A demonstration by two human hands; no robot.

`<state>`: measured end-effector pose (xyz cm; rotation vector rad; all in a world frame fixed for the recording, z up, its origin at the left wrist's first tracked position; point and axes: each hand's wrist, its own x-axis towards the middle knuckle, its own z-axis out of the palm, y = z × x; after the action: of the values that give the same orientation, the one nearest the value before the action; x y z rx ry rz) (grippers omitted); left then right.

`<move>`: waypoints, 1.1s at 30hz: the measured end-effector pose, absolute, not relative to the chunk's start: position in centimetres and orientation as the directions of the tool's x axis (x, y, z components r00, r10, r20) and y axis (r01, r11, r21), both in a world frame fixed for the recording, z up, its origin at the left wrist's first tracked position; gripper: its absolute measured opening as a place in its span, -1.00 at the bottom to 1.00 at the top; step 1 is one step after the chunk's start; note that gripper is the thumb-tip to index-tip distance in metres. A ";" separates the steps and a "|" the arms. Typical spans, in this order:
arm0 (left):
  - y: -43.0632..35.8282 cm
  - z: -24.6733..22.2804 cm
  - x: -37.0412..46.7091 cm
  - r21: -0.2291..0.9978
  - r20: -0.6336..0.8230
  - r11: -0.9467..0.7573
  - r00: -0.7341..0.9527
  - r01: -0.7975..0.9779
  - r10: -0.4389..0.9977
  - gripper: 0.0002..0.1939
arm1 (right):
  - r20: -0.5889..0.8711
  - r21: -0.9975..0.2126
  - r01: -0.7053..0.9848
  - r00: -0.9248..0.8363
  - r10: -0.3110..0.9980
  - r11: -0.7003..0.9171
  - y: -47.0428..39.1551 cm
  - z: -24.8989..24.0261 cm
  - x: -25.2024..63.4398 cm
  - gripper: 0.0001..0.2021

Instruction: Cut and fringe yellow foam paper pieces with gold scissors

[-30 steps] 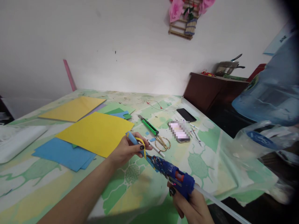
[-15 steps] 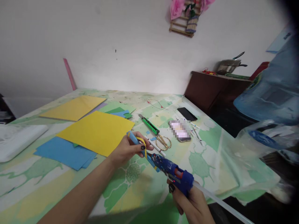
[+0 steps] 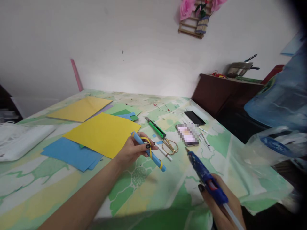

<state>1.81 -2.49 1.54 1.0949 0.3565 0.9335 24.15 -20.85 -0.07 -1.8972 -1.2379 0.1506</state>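
Between the thumb and fingers of my left hand [image 3: 135,148] is a rolled blue paper tube [image 3: 155,157], tilted down to the right. A narrow yellow paper strip [image 3: 150,147] winds loosely around the tube and bulges away from it near my thumb. My right hand [image 3: 223,204] is closed around the handle of a blue hot glue gun [image 3: 206,175]. Its nozzle points up and left, apart from the tube, and a clear glue stick [image 3: 232,217] sticks out of its back end. Close beyond my left hand lie a white marker [image 3: 163,151] and gold-handled scissors [image 3: 170,146].
Yellow sheets [image 3: 100,134] and blue sheets [image 3: 72,153] lie to the left. A green utility knife [image 3: 155,127], a lit phone [image 3: 188,134], a dark phone [image 3: 194,118] and several pens lie further back. A plastic bag [image 3: 266,147] and a large water bottle [image 3: 271,99] are at the right.
My right hand has drawn the glue gun away from the tube, to the right, so more of the tube and strip shows. My left hand keeps its hold. The view has shifted slightly.
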 end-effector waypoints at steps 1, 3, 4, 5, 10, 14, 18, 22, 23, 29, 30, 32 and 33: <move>-2.5 1.6 1.8 0.876 0.183 0.140 0.588 -0.461 0.788 -0.86 | 0.287 -0.630 0.733 0.526 0.801 -0.256 -21.0 0.0 25.4 -0.68; -2.5 1.6 1.8 0.883 0.180 0.138 0.596 -0.448 0.783 -0.87 | 0.252 -0.501 0.768 0.570 0.782 -0.398 -21.4 -0.3 28.1 -0.62; -2.5 1.6 1.8 0.887 0.177 0.137 0.599 -0.442 0.781 -0.87 | 0.257 -0.448 0.782 0.576 0.776 -0.433 -21.6 -0.6 29.5 -0.59; -2.5 1.7 1.8 0.889 0.175 0.137 0.602 -0.437 0.779 -0.87 | 0.249 -0.400 0.815 0.538 0.806 -0.420 -21.8 -1.0 30.9 -0.57; -2.5 1.6 1.9 0.898 0.172 0.138 0.622 -0.418 0.763 -0.88 | 0.304 -0.220 0.895 0.440 0.845 -0.388 -21.4 -3.2 36.6 -0.69; -2.6 1.6 1.9 0.900 0.180 0.125 0.617 -0.418 0.766 -0.88 | 0.405 -0.052 0.920 0.375 0.834 -0.389 -20.2 -3.7 37.0 -0.69; -2.6 1.6 2.0 0.894 0.181 0.133 0.618 -0.427 0.765 -0.86 | 0.605 -0.083 0.934 0.325 0.727 -0.348 -19.1 -1.6 31.5 -0.70; -2.7 1.5 2.1 0.897 0.170 0.149 0.636 -0.417 0.753 -0.85 | 0.426 -0.555 0.810 0.082 0.901 0.189 -17.6 0.8 23.7 -0.70; -2.7 1.5 2.1 0.897 0.168 0.153 0.640 -0.415 0.750 -0.85 | 0.334 -0.685 0.693 0.026 0.942 0.224 -17.1 1.0 22.0 -0.67; -2.9 1.6 2.1 0.895 0.171 0.152 0.637 -0.420 0.752 -0.83 | 0.284 -0.886 0.382 -0.005 0.959 0.265 -14.3 0.0 17.1 -0.73; -2.9 1.7 2.1 0.897 0.168 0.151 0.635 -0.416 0.754 -0.83 | 0.281 -0.902 0.347 0.020 0.960 0.257 -14.1 -0.2 16.9 -0.76; -2.9 1.7 2.1 0.904 0.157 0.147 0.632 -0.401 0.759 -0.82 | 0.264 -0.928 0.289 0.067 0.962 0.235 -14.0 -0.5 16.7 -0.77; -2.8 1.7 2.1 0.908 0.151 0.144 0.630 -0.393 0.762 -0.82 | 0.258 -0.936 0.268 0.085 0.962 0.227 -14.0 -0.6 16.7 -0.76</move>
<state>2.14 -2.84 1.66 1.1500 0.3873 0.8619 16.71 -13.96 -0.57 -1.2564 -1.4098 0.8032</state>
